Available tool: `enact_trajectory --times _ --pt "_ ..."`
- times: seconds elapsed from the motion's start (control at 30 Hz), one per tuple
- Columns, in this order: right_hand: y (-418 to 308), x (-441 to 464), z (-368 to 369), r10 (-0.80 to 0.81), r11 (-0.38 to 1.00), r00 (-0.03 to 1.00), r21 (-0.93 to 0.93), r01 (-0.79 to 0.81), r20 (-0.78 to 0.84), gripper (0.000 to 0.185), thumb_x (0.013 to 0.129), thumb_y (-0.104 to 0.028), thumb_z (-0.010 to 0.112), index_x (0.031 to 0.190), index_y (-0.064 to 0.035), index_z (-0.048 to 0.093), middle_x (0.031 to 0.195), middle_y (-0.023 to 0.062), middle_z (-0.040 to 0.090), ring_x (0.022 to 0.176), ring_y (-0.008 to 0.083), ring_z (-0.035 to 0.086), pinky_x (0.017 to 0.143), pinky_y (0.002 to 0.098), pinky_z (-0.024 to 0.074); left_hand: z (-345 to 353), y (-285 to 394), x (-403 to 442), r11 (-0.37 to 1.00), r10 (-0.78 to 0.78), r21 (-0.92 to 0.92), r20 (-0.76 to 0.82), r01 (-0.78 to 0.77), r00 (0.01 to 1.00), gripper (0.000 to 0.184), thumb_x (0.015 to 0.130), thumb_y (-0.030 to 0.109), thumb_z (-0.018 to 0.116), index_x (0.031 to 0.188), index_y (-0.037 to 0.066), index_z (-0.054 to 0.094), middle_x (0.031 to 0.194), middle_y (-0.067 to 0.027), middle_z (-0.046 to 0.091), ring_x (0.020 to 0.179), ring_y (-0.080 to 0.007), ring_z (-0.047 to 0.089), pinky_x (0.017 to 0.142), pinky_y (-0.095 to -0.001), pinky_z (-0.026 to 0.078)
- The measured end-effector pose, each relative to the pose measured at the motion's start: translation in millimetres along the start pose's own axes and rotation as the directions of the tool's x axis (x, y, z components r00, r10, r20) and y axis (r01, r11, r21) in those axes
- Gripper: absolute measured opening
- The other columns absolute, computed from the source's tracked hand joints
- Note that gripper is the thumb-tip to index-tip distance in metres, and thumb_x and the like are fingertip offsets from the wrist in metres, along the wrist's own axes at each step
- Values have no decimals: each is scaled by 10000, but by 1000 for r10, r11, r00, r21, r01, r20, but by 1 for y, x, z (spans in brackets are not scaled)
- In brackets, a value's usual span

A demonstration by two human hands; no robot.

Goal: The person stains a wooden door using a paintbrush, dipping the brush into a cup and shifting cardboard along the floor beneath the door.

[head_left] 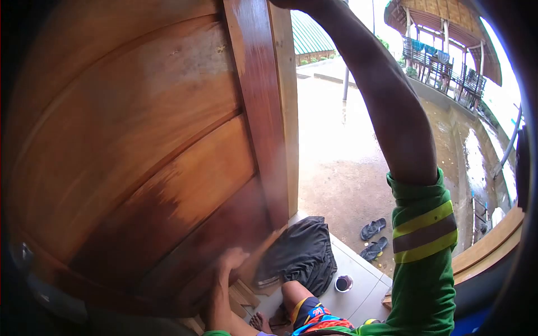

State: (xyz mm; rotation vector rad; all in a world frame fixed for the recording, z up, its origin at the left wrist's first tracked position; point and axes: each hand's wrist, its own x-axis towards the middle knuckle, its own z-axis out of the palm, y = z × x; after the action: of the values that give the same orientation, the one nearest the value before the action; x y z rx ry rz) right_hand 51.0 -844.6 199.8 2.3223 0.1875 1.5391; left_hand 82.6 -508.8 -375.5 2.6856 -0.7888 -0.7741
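A large wooden door point(213, 143) with curved panel lines fills the left side. Dark reddish-brown stain coats its lower panels and much of the edge strip; the panels above are lighter, with an uneven border between. My left hand point(232, 259) is low by the door, fingers stretched out and slightly hazy, with nothing visible in them. My right arm reaches up along the door's edge. Only part of my right hand point(292, 3) shows at the top border, by the edge strip; its fingers and anything in them are cut off.
A small cup of dark liquid point(343, 284) stands on the white tiles point(358, 299), near dark crumpled cloth point(305, 252). Black slippers point(374, 238) lie outside on the ground. Wooden pieces point(241, 297) are by my feet, and more timber point(487, 246) is at right.
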Motion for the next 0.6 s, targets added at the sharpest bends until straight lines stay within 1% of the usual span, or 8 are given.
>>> enact_trajectory --times 0.1,0.17,0.23,0.27,0.4,0.43,0.47,0.6 --pt "-22 -25 -8 29 969 965 245 37 -260 297 860 -43 512 1097 -44 691 1061 186 675 1042 352 627 884 433 508 -3 6 -5 1000 15 -6 17 -15 1000 462 943 468 605 1102 48 714 1163 -205 697 1129 -377 648 965 -466 496" --pt "-52 -64 9 204 954 975 240 -178 -87 329 884 -86 563 1154 -223 691 1015 92 723 796 316 719 667 408 599 -13 12 -15 1000 15 5 31 -15 999 459 944 465 606 1105 49 715 1150 -205 702 1123 -378 651 959 -462 500" --pt "-90 -119 24 108 993 991 53 -104 -76 349 890 -74 576 1195 -226 650 1041 127 670 746 323 688 630 427 585 -12 7 -18 1000 27 16 20 -27 999 465 943 469 608 1099 44 713 1137 -211 703 1112 -379 655 948 -460 504" --pt "-95 -139 22 44 984 998 171 -38 -33 440 910 14 498 1286 -210 539 1018 160 615 794 369 690 650 483 562 -11 5 -18 999 34 17 10 -34 999 468 942 471 609 1096 42 713 1130 -214 704 1107 -380 657 942 -459 507" --pt "-93 -166 -5 27 979 934 177 -97 357 371 922 -27 561 1248 -194 616 972 167 636 805 365 689 688 489 566 -15 5 -23 1000 15 3 54 -15 998 481 972 441 550 1137 14 699 1203 -244 657 1157 -414 611 999 -487 476" --pt "-83 -160 -16 -2 991 955 131 -38 295 304 953 -85 579 1237 -173 642 945 157 684 854 316 710 721 455 576 -9 0 -17 1000 15 10 32 -15 999 473 961 455 578 1106 23 704 1161 -229 681 1123 -394 638 973 -472 491" --pt "-83 -144 -37 171 922 953 300 -243 249 249 974 -116 586 1214 -121 657 928 146 720 883 252 730 739 406 585 -5 -4 -14 1000 15 12 11 -15 1000 467 951 470 606 1075 32 708 1120 -214 706 1088 -375 665 947 -456 505" --pt "-25 -91 -14 60 985 998 163 -61 14 195 986 -101 570 1132 -64 693 895 135 733 808 213 739 717 363 588 -15 -2 -18 996 80 24 10 -81 997 460 954 470 607 1073 37 709 1130 -206 706 1099 -371 660 958 -456 503"
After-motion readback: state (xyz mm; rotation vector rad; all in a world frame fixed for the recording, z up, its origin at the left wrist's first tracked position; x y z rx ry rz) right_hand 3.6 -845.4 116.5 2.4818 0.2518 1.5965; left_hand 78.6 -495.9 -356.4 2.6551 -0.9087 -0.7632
